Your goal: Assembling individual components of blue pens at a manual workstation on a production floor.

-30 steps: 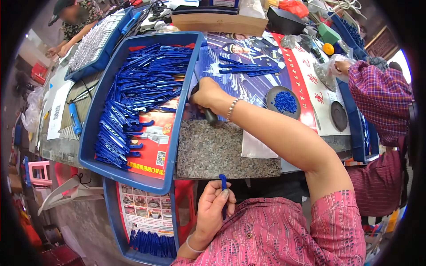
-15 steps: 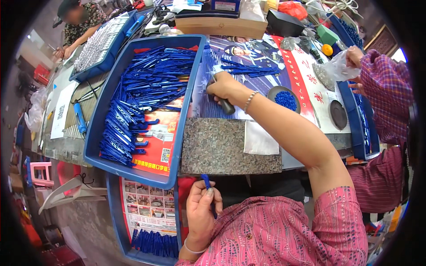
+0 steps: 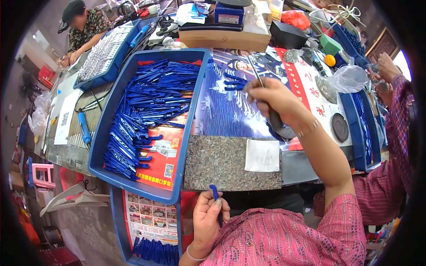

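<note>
My left hand (image 3: 207,218), low in front of my body, is closed on a slim blue plastic piece with a hooked tip (image 3: 214,189). In my right hand (image 3: 280,98), raised above the table, is a tool with a thin metal shaft (image 3: 256,70) and a dark handle; its exact kind I cannot make out. Several loose blue pieces (image 3: 233,81) lie on the poster beneath that hand, partly hidden by it. A round dish (image 3: 286,132) is mostly covered by my right hand and the tool's handle. A granite slab (image 3: 213,162) bears a folded white cloth (image 3: 262,156).
A large blue tray (image 3: 191,133) with many blue pieces stands left of the slab; another blue tray (image 3: 119,221) sits lower. A wooden box (image 3: 224,40) stands at the back. One person (image 3: 86,29) works at far left, another's hand (image 3: 388,66) shows at right.
My right hand has moved right with the tool, from beside the big tray to over the dish, hiding its blue beads. The left hand still holds its piece. The view has shifted slightly.
</note>
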A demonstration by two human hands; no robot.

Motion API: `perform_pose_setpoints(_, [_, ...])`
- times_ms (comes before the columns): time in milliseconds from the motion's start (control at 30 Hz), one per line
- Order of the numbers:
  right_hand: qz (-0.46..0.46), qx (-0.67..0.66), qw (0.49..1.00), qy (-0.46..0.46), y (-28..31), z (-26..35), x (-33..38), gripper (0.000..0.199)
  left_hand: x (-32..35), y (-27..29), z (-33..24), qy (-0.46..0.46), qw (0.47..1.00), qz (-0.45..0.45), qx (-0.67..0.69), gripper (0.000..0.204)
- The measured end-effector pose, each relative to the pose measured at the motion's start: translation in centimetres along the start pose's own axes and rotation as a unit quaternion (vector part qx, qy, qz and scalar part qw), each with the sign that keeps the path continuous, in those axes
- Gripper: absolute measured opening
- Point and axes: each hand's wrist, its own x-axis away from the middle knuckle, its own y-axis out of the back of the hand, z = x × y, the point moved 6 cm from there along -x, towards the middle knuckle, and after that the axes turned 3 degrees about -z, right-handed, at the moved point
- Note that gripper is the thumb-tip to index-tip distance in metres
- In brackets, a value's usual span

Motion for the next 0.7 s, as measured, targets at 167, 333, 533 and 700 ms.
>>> perform_pose_setpoints(167, [0.120,0.007,0.988,-0.092,-3.8,-2.7,11.1,0.015,-0.7,-1.7,-0.3,-0.026,1.000,-0.013,0.008,0.019])
perform_pose_setpoints(333, [0.144,-0.009,0.984,-0.103,-5.5,-7.9,16.8,0.017,-1.2,-3.4,0.7,0.036,0.997,0.004,0.063,0.028])
perform_pose_setpoints(533, [0.130,-0.084,0.982,-0.107,-7.3,-10.8,19.1,0.035,-0.5,-4.5,1.6,-0.002,0.998,-0.019,0.066,0.031])
perform_pose_setpoints(700, [0.114,-0.116,0.983,-0.083,-6.6,-11.8,20.0,0.039,0.5,-5.3,2.7,-0.009,0.999,-0.024,0.046,0.031])
